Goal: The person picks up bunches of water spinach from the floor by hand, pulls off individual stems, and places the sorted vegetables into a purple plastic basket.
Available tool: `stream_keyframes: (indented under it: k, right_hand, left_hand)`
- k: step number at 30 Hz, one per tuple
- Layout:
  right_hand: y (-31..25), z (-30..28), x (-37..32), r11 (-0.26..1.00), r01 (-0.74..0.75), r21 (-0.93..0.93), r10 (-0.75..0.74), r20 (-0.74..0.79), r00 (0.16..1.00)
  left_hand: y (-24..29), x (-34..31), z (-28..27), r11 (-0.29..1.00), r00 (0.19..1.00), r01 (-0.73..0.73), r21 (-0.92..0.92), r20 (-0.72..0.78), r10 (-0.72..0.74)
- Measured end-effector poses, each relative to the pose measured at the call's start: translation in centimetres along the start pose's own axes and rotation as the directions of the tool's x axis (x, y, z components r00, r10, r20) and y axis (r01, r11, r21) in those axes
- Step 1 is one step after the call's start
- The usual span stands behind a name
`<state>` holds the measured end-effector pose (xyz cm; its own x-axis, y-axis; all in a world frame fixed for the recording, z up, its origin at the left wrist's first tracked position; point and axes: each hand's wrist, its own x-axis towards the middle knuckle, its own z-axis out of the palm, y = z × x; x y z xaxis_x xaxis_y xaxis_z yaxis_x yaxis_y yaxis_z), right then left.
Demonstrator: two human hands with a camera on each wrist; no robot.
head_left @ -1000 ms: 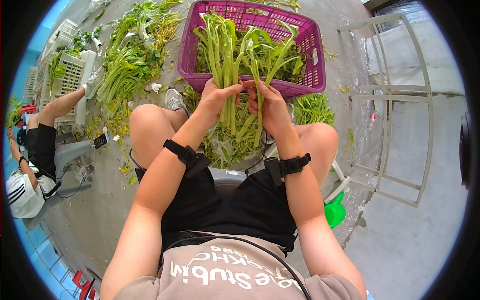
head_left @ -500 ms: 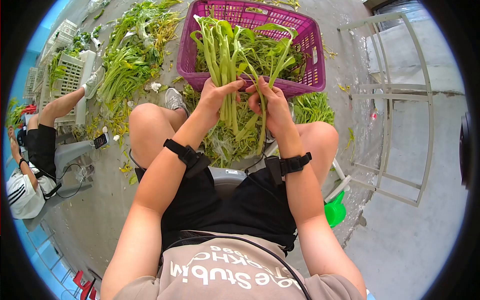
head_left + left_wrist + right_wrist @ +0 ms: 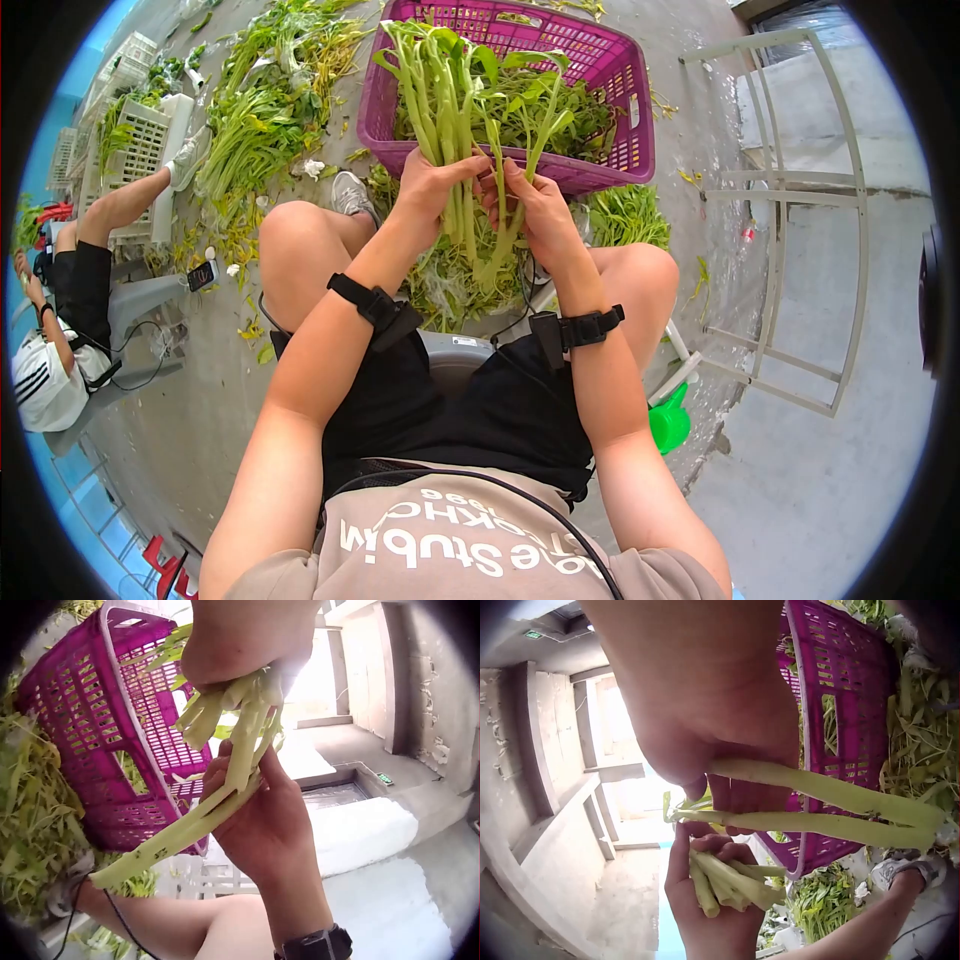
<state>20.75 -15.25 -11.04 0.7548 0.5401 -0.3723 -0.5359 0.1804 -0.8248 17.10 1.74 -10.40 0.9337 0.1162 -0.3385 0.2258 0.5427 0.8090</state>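
In the head view my left hand [image 3: 430, 190] grips a bunch of leafy green stalks [image 3: 440, 95], leaves up and cut ends down. Beside it, my right hand [image 3: 550, 220] pinches a forked green stalk [image 3: 507, 235] between thumb and fingers. Both hands are close together in front of the purple crate [image 3: 605, 175], their fingertips nearly meeting. From the left wrist, the forked stalk [image 3: 161, 844] slants down past the right palm. The right wrist view shows the cut ends of the bunch [image 3: 731, 881] poking out of the left fist.
Loose greens fill the crate, and trimmings [image 3: 450, 290] lie below it between the knees. A long heap of greens [image 3: 245, 150] covers the floor at left. Another person [image 3: 60, 350] sits at far left near white crates [image 3: 135, 150]. At right stand a metal frame [image 3: 855, 200] and a green scoop [image 3: 670, 425].
The lower end of the forked stalk has swung left beneath the hands. The leafy top of the bunch has shifted slightly left. Both hands keep their hold.
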Motion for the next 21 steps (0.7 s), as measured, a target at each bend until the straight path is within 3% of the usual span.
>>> stream_keyframes:
  k: [3,6,8,12,14,21]
  right_hand:
    - [0.5,-0.5,0.2,0.991,-0.1,-0.09,0.092,-0.088,0.992]
    - [0.6,-0.3,0.4,0.992,-0.081,-0.1,0.069,-0.124,0.99]
    - [0.4,-0.3,0.2,0.995,-0.047,-0.084,0.046,-0.014,0.999]
    - [0.9,-0.6,0.5,0.998,0.033,-0.05,-0.032,0.024,0.999]
    - [0.9,-0.6,0.6,0.998,0.063,0.025,-0.06,-0.116,0.991]
    - [0.6,-0.8,0.6,0.995,0.066,0.08,-0.055,-0.138,0.989]
  left_hand:
    - [0.4,0.3,-0.2,0.998,0.996,-0.041,0.052,-0.077,0.045]
    - [0.9,0.1,-0.2,0.994,0.992,-0.074,0.085,-0.092,0.082]
    - [0.7,0.4,-0.5,0.991,0.993,-0.083,0.105,-0.079,0.092]
    - [-0.2,0.8,-1.1,0.996,0.996,-0.086,0.022,-0.019,0.087]
    - [-0.8,1.2,-1.6,0.99,0.991,-0.133,0.038,0.004,0.133]
    - [-1.0,1.3,-1.7,0.995,0.998,-0.054,0.082,-0.023,0.057]
